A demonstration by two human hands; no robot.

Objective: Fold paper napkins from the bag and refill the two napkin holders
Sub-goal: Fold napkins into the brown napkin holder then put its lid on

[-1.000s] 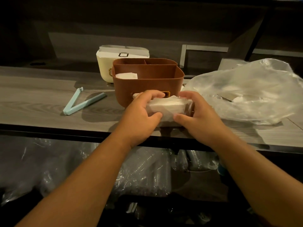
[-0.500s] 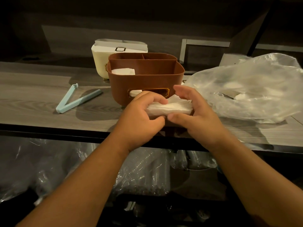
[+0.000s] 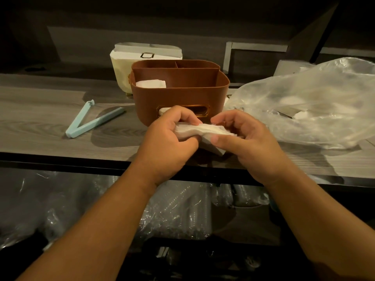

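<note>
Napkin stack, held level a second ago, now bent mid-fold at the desk's front edge, pinched by left hand and right hand; brown holder next.

No readable text, label, brand or number anywhere; cream napkin holder bears only blank rectangular frame.

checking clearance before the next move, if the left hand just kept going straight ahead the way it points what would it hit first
Most likely the brown napkin holder: the left hand, gripping the napkin stack, points at its front wall, near the handle slot. Depth is unclear, but nothing else shows between them.
</note>
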